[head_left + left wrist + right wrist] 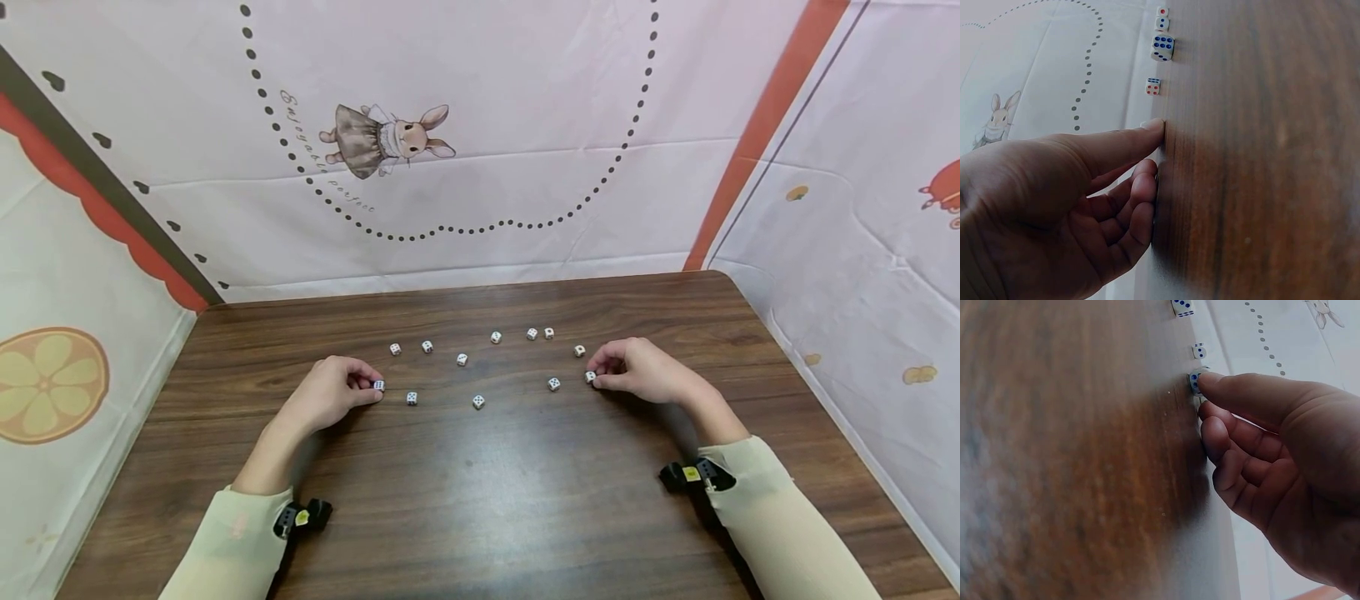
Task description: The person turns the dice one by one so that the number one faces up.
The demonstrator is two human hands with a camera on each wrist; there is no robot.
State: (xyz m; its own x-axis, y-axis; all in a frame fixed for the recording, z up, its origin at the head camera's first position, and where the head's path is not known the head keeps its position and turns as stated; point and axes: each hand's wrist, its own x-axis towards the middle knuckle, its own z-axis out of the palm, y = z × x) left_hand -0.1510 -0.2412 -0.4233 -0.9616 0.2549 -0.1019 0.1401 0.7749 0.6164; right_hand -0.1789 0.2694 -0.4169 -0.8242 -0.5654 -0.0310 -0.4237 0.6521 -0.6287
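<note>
At the left of the wooden table my left hand (pixel 330 390) pinches a small white die (pixel 378 385) between thumb and fingertips, a six showing on top. That die is hidden behind the thumb in the left wrist view. On the other side my right hand (pixel 641 371) holds another white die (pixel 590 377) by thumb and index finger; its blue pips (pixel 1195 382) peek out past the thumb. Just right of the left fingertips lies a die (pixel 412 398) with a blue five. Close to the right hand are a die (pixel 553 383) and one farther back (pixel 580 351).
Between the hands, a die (pixel 478 402) lies near the middle of the brown table (pixel 480 500). Several more dice form a loose row behind, from one at left (pixel 395 349) to a pair at right (pixel 549 332). A printed fabric sheet (pixel 525 100) hangs behind the table's far edge.
</note>
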